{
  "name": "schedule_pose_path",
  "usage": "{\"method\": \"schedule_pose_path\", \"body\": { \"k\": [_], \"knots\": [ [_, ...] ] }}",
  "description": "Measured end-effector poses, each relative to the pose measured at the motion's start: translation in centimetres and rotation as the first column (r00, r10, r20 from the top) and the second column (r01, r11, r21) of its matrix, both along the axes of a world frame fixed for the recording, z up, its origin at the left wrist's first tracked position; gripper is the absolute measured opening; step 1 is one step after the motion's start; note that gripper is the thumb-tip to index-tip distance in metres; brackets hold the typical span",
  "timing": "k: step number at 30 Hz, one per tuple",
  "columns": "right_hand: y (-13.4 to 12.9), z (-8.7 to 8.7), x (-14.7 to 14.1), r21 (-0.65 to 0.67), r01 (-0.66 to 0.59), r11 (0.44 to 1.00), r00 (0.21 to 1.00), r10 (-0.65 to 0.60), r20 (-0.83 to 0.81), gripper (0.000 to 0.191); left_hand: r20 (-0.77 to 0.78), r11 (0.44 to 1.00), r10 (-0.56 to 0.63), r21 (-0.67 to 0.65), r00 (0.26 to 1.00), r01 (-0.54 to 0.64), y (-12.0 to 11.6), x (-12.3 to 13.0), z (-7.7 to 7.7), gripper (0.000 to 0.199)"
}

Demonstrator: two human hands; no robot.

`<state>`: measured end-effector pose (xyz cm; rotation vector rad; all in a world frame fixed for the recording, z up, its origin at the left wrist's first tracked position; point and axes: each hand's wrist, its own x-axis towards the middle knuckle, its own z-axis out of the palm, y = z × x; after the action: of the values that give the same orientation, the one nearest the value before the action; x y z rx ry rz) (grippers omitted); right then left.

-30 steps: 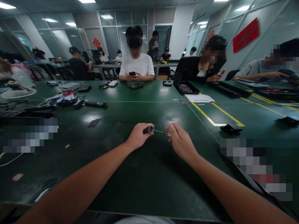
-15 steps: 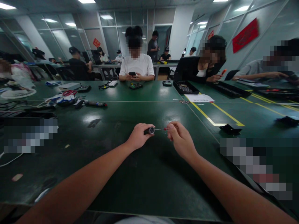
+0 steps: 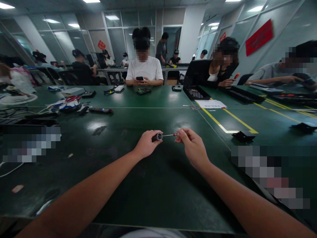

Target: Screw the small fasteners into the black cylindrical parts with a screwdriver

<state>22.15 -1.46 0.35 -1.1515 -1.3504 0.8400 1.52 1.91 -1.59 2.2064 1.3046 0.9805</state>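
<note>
My left hand (image 3: 145,144) is closed around a short black flashlight (image 3: 158,136), its silver-rimmed round end facing right and toward me. Most of its body is hidden behind my fingers and thumb. In my right hand (image 3: 194,145) I pinch a thin screwdriver (image 3: 174,134) with a red handle between thumb and fingers. Its slim metal shaft points left, and its tip is at or close to the flashlight's rim; whether they touch I cannot tell. Both hands are above the green table (image 3: 138,191), near its middle.
Across the table, a person in a white shirt (image 3: 144,71) holds a phone. Left lie red-handled scissors (image 3: 73,98) among cables and a dark pen-like tool (image 3: 101,110). Right are a black tray (image 3: 196,92), white paper (image 3: 210,104), yellow tape lines and a black part (image 3: 242,136).
The flashlight has shifted slightly up and left, and its round end shows a little differently. My right hand stays close by with the screwdriver. A person standing at the back has turned.
</note>
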Motion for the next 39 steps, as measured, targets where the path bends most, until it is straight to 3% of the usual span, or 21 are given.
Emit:
{"method": "schedule_pose_path", "body": {
  "k": [4, 6, 8, 14, 23, 35, 39],
  "knots": [
    [0.9, -0.1, 0.2, -0.179, -0.004, 0.984, 0.947, -0.053, -0.316, 0.039, -0.078, 0.991, -0.105, 0.070, 0.991, 0.110, -0.4, 0.1, 0.8, 0.026],
    [1.3, -0.3, 0.5, -0.270, -0.020, 0.963, 0.918, -0.089, -0.386, 0.041, -0.092, 0.991, -0.099, 0.084, 0.991, 0.107, -0.3, 0.0, 1.0, 0.028],
    [1.5, -0.3, 0.7, -0.280, 0.003, 0.960, 0.911, -0.118, -0.395, 0.039, -0.085, 0.995, -0.065, 0.071, 0.994, 0.071, -0.1, -0.1, 1.0, 0.029],
    [1.1, -0.5, 0.2, -0.128, 0.032, 0.991, 0.936, -0.074, -0.343, 0.035, -0.108, 0.993, -0.072, 0.086, 0.992, 0.081, 0.1, -0.2, 0.2, 0.031],
    [0.7, -0.7, 0.3, 0.025, 0.076, 0.997, 0.996, -0.074, -0.058, 0.035, -0.078, 0.994, -0.074, 0.074, 0.994, 0.080, 0.1, -0.1, -0.1, 0.033],
    [0.3, -0.4, 0.2, 0.062, 0.117, 0.991, 0.993, -0.119, 0.029, 0.034, -0.079, 0.997, -0.055, 0.049, 0.995, 0.059, 0.0, -0.1, -0.1, 0.037],
    [0.1, 0.0, 0.3, 0.064, 0.075, 0.995, 0.996, -0.078, 0.044, 0.033, -0.071, 0.997, -0.052, 0.047, 0.996, 0.055, 0.0, 0.0, 0.0, 0.036]
  ]
}}
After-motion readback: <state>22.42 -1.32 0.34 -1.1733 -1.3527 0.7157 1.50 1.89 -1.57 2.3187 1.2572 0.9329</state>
